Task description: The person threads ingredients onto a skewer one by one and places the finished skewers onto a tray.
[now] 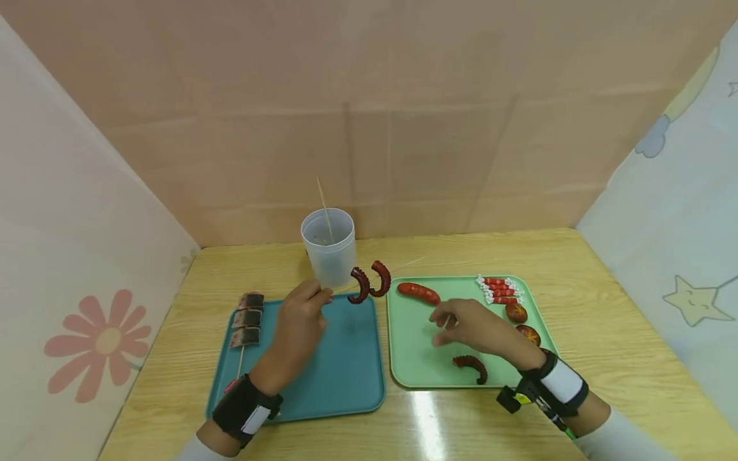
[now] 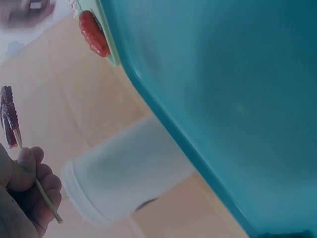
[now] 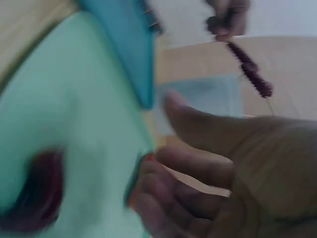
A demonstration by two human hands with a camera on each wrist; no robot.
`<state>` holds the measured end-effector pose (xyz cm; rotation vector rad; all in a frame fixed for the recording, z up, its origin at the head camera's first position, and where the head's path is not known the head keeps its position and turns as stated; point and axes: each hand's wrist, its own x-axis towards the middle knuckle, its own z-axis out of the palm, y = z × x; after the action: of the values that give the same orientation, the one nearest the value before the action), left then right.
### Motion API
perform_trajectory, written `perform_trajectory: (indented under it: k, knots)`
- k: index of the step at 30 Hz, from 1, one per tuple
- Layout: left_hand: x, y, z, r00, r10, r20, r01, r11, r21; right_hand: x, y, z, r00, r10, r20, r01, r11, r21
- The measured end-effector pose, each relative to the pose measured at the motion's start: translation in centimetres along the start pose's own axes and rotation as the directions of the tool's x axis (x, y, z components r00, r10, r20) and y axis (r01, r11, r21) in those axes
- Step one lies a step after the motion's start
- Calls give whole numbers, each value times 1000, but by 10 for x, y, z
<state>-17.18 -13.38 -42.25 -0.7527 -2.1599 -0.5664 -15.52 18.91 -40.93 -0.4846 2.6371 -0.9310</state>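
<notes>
My left hand (image 1: pixel 301 320) pinches a thin wooden skewer (image 2: pixel 47 201) over the blue tray (image 1: pixel 346 397). Two dark red, curved octopus tentacle pieces (image 1: pixel 381 279) are threaded on that skewer, its tip pointing right. Over the green tray (image 1: pixel 415 365), my right hand (image 1: pixel 469 325) hovers with bent, parted fingers and nothing between them. A loose tentacle piece (image 1: pixel 470 368) lies on the green tray just below that hand. Beyond the fingers is a red sausage (image 1: pixel 418 293). The right wrist view is blurred, and there the hand (image 3: pixel 208 163) partly covers the sausage.
A translucent cup (image 1: pixel 330 256) with a skewer standing in it is behind the trays. On the blue tray's left lies a loaded skewer of dark-topped square pieces (image 1: pixel 248 318). Red-and-white sticks (image 1: pixel 500 290) and round brown mushroom-like pieces (image 1: pixel 516 312) sit on the green tray's right.
</notes>
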Motion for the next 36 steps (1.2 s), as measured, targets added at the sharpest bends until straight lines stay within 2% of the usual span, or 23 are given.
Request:
perform_trajectory:
  k: [2,4,6,10,13,17,20,22,23,26,29,30,33,36]
  knots:
    - [-2,-3,-2,1000,-8,-7,8,1000,1,-12,11,4,1000,-6,19,9,983,-185]
    - [-4,-5,-3,1000,-11,-9,11,1000,10,-22,20,10,1000,-3,24,10,960,-280]
    - [-5,-7,-4,1000,-13,-4,13,1000,18,-29,26,15,1000,-4,13,8,950,-312]
    - [-7,-7,-4,1000,-13,8,13,999,36,-35,34,23,999,-44,-12,38,950,-309]
    - [-7,-7,-5,1000,-16,9,15,999,44,-32,34,22,997,-79,-9,74,960,-269]
    - [-7,-6,-5,1000,-21,6,20,999,44,-25,33,11,994,-113,-2,111,983,-148]
    - [-6,-5,-5,1000,-20,6,20,999,42,-18,32,0,994,-112,-13,112,993,31]
    - [-6,-4,-4,1000,-18,10,18,999,39,-12,30,-8,995,-93,-35,98,976,194]
    - [-6,-4,-4,1000,-17,12,17,999,39,-8,28,-11,996,-77,-46,87,951,295]
    - [-7,-3,-2,1000,-8,18,7,999,38,1,19,-20,995,-24,-92,72,822,565]
    - [-8,-2,0,1000,11,18,-11,999,30,9,9,-26,991,24,-130,80,672,736]
    - [-9,-1,0,1000,19,19,-20,999,25,11,7,-27,990,38,-138,83,637,766]
    - [-9,1,1,999,35,24,-35,999,4,17,-1,-30,986,64,-151,88,571,816]
    - [-10,2,1,999,43,21,-43,999,-9,20,-6,-31,985,77,-156,91,540,837]
